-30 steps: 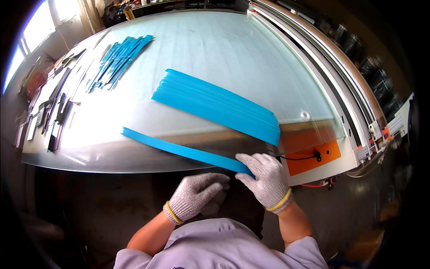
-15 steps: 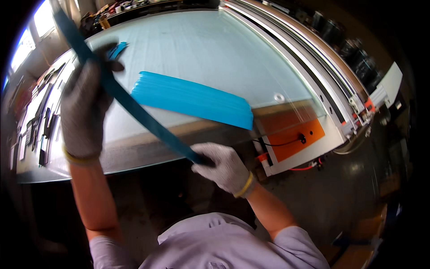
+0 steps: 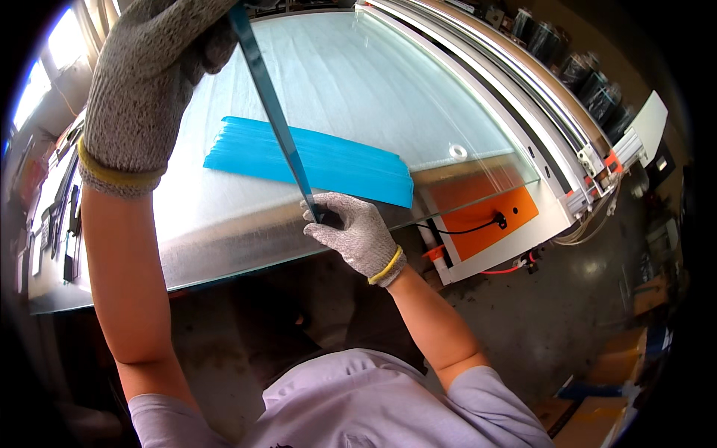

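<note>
A long, narrow, dark teal strip (image 3: pixel 274 104) slants above the table, turned nearly edge-on to me. My left hand (image 3: pixel 142 82), in a grey knit glove with a yellow cuff, is raised close at the upper left and closed on the strip's upper part; some of its fingers are cut off by the frame's top. Lower down, my right hand (image 3: pixel 356 228), gloved alike, pinches the strip's bottom end between thumb and fingers. Beneath and behind the strip lies a stack of bright blue strips (image 3: pixel 343 164) on the glass-topped table (image 3: pixel 358 89).
A white rail machine (image 3: pixel 515 119) runs along the table's right side, with an orange panel (image 3: pixel 485 216) and a black cable at its near corner. Dark slats (image 3: pixel 71 231) lie on the table's left. Black wrapped rolls (image 3: pixel 575 71) stand beyond the rail. Cardboard (image 3: pixel 590 418) lies lower right.
My left hand has risen and come closer, moving right with the strip's upper part. The strip now stands steeper and edge-on. My right hand has shifted slightly up and left.
</note>
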Demonstrator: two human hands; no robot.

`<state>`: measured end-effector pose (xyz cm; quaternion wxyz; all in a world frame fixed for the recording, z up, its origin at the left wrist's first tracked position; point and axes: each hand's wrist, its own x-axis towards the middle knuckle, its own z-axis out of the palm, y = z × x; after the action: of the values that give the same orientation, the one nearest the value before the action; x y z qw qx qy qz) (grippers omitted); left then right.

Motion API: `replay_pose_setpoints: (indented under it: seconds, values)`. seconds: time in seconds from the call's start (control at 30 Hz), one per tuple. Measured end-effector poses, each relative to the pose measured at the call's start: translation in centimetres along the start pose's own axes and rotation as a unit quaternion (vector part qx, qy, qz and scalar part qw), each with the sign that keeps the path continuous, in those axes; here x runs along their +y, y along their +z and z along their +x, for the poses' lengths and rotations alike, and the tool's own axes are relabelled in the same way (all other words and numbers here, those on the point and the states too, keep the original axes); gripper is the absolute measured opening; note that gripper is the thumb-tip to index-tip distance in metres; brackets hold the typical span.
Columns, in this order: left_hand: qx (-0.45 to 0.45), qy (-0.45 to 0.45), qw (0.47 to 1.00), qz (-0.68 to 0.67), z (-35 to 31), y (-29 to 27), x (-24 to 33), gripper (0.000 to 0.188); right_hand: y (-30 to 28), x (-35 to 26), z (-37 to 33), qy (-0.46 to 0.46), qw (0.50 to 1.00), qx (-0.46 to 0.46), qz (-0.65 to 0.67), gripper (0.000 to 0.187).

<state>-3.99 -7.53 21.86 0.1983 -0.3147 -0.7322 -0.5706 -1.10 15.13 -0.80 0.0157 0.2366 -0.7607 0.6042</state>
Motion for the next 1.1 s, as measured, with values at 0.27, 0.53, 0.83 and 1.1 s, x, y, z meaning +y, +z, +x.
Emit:
replay_pose_setpoints:
  seconds: [0.27,0.53,0.83,1.1]
  values:
    - [0.092,-0.035,0.993,-0.064,0.1,4.5,2.6,0.039,-0.3,-0.5,0.0,0.022,1.000,-0.006,-0.006,0.029]
    - [-0.045,0.067,0.997,0.005,0.2,-1.1,-0.9,0.035,0.1,-0.3,-0.1,0.032,0.999,-0.014,-0.013,0.028]
    - [-0.074,0.107,0.991,0.018,-0.6,-3.7,-3.2,0.035,0.1,-0.9,-0.1,-0.008,0.999,-0.006,-0.053,0.027]
    - [0.010,0.111,0.988,0.103,-6.7,-6.1,-4.0,0.037,-1.6,-1.5,-1.4,-0.089,0.982,0.038,-0.161,0.026]
